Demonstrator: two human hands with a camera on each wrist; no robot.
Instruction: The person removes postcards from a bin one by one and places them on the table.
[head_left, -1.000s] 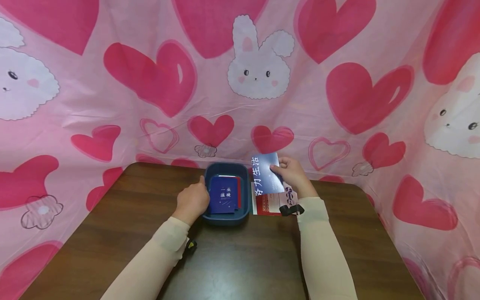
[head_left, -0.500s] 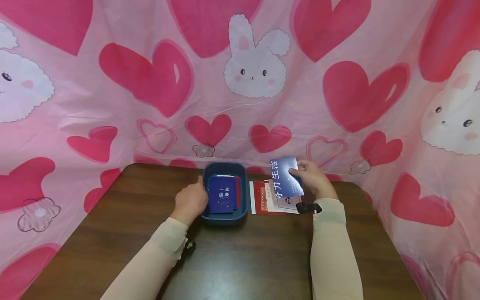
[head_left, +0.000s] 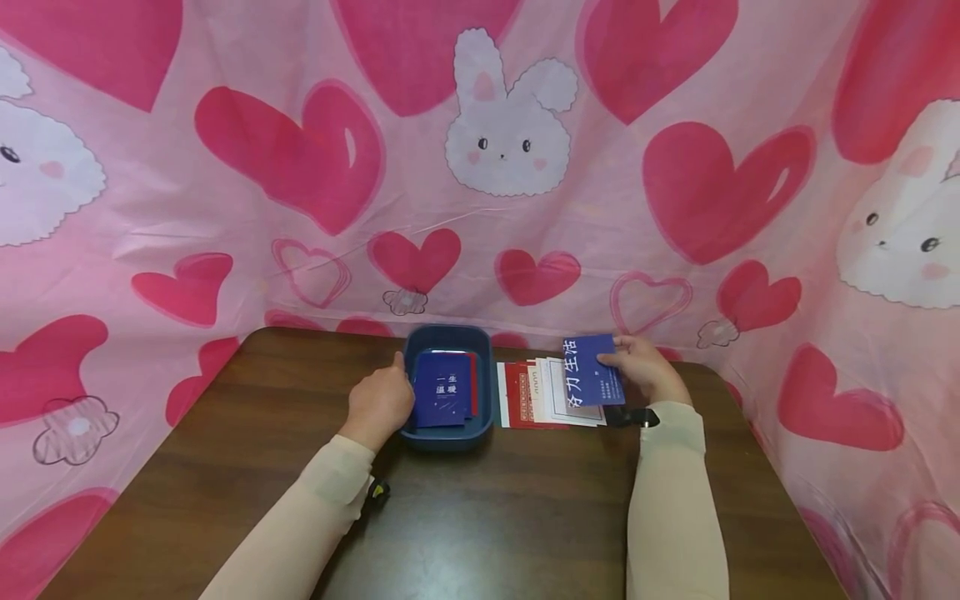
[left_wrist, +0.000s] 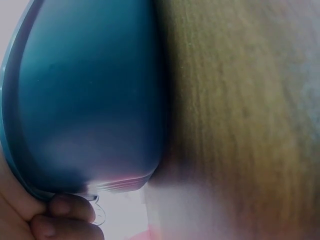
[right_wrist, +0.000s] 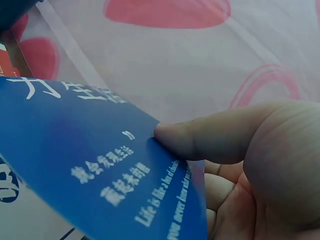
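A dark blue plastic tray (head_left: 450, 337) stands on the table near its back edge. Inside it lies a navy card (head_left: 441, 404) with white lettering, and a red card (head_left: 474, 383) shows from beneath. My left hand (head_left: 381, 402) holds the tray's left side, its fingertips (left_wrist: 70, 207) curled at the rim in the left wrist view. Between thumb and fingers, my right hand (head_left: 647, 371) pinches a blue postcard (right_wrist: 95, 145) with white writing, slightly bent. That postcard is above the right end of an overlapping row of cards and covers part of a white framed card (head_left: 557, 404).
To the right of the tray, a red card (head_left: 516, 404) and several pale cards overlap on the brown wooden table (head_left: 480, 508). A pink cloth (head_left: 322, 275) with hearts and rabbits hangs behind and at both sides.
My right hand has carried the blue postcard right and lower, away from the tray, and more of the card row shows, including the white framed card. My left hand stays at the tray.
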